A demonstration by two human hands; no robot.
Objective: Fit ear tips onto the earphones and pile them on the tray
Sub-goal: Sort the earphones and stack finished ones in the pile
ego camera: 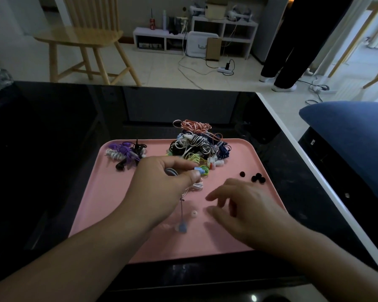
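A pink tray lies on a black table. My left hand grips a coiled light-blue earphone above the tray's middle. Its second earbud dangles on the cord, low over the tray. A white ear tip lies on the tray just beside that cord. My right hand hovers over the tray to the right of the tip, fingers loosely spread and holding nothing. A big pile of tangled earphones sits at the tray's far edge. A smaller pile of purple, white and black earphones lies far left.
Several black ear tips lie near the tray's right edge, and white and orange tips by the big pile. The table's white edge runs along the right. A blue cushion, a wooden chair and a person's legs lie beyond.
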